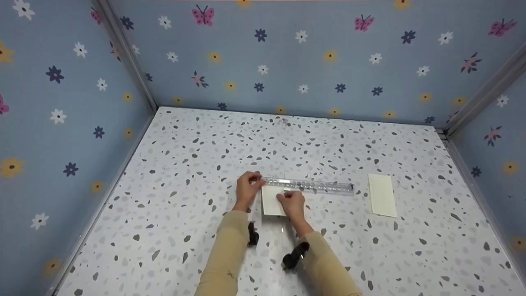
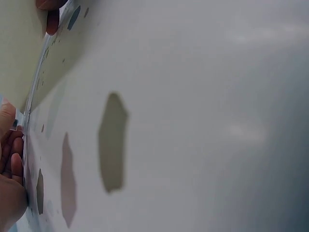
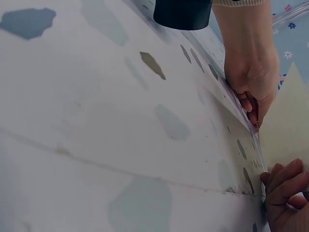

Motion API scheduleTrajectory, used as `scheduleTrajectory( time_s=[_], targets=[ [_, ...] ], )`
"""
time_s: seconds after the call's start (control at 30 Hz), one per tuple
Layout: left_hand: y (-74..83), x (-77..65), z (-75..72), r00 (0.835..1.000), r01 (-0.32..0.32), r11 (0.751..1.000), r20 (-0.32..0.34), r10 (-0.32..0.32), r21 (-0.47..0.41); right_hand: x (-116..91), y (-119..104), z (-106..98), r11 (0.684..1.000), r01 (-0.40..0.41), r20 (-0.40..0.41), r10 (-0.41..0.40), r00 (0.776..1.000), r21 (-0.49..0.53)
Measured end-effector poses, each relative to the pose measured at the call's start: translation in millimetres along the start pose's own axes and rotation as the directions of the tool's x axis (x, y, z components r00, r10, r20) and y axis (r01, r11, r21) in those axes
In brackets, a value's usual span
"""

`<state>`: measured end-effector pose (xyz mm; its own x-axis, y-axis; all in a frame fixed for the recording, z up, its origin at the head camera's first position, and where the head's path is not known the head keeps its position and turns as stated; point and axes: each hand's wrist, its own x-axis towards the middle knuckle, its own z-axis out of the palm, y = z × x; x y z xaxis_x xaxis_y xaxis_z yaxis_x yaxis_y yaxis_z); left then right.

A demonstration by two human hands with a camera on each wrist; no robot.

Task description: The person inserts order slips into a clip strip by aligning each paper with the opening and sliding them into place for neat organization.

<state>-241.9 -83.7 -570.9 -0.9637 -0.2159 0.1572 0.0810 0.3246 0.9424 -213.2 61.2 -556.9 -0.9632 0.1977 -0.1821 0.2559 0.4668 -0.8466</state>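
Note:
A clear plastic ruler [image 1: 324, 187] lies crosswise over the far edge of a cream sheet of paper [image 1: 272, 201]. My left hand [image 1: 245, 190] pinches the ruler's left end between thumb and fingers, at the paper's far left corner. On the paper's right side is my right hand [image 1: 293, 203], its thumb and curled fingers pinching the sheet just below the ruler. The near part of the paper stands a little off the tabletop and casts a shadow. In the right wrist view, the right hand's curled fingers [image 3: 287, 186] sit against the paper [image 3: 285, 130].
A second cream paper piece [image 1: 382, 195] lies flat to the right of the ruler. The speckled white table [image 1: 185, 144] is bordered by blue flowered walls [image 1: 287, 53]. Black wrist devices [image 1: 295, 255] hang below both forearms.

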Motion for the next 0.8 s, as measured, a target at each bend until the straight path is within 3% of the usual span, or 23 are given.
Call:
scheduleTrajectory(
  time_s=[0.53,0.8],
  targets=[
    [-2.0,0.2,0.9,1.0,-0.017,1.0,-0.009,0.017,-0.003,-3.4,-1.3,4.5,0.997,0.07,-0.042,-0.071,0.997,-0.017],
    [-1.6,0.6,1.3,1.0,0.008,1.0,-0.008,-0.008,0.005,-2.3,-0.8,5.3,0.999,0.044,-0.045,-0.044,0.998,-0.006]
  ],
)
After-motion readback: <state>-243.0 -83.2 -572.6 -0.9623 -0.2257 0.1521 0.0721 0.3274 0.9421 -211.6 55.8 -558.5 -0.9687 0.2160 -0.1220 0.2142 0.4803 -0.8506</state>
